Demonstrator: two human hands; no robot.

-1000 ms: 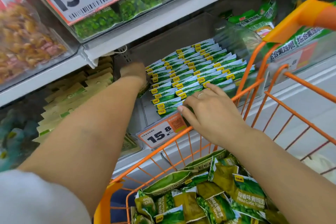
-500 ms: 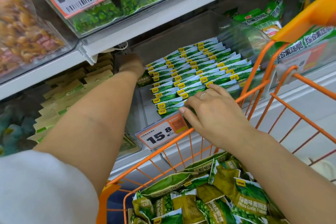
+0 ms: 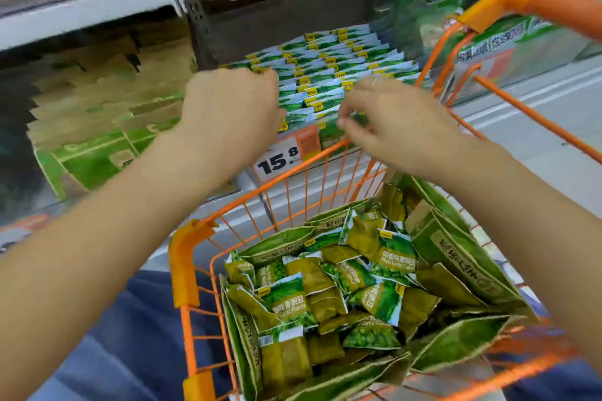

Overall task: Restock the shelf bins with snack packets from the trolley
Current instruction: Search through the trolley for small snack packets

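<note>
Both hands sit at the front edge of the shelf bin (image 3: 384, 42), above the trolley (image 3: 192, 257) rim. The loose snack packets (image 3: 286, 299) lie below and toward the person from both hands, heaped in opened green cartons (image 3: 456, 247) inside the trolley basket.

Left hand (image 3: 229, 114): fingers curled, knuckles up against the front rows of filed packets (image 3: 325, 75); whether it pinches one or only presses I cannot tell, frame is motion-smeared. Right hand (image 3: 391, 124): fingers bent, tips near the front packets just above the price tag (image 3: 286, 153); no packet plainly visible in its grip, ring on one finger.

Judgement: the next pick calls for a reach down and back. The right hand looks the nearer to the heap, which lies mostly under the right forearm.

Filed packets stand on edge in tight rows, long axes running across the bin, yellow tabs up. Trolley packets are small pillow pouches, glossy crinkled film, green and olive, lying at all angles. Trolley is orange wire with plastic corners. Neighbouring bin (image 3: 97, 127) at left holds flat green-tan cartons.
</note>
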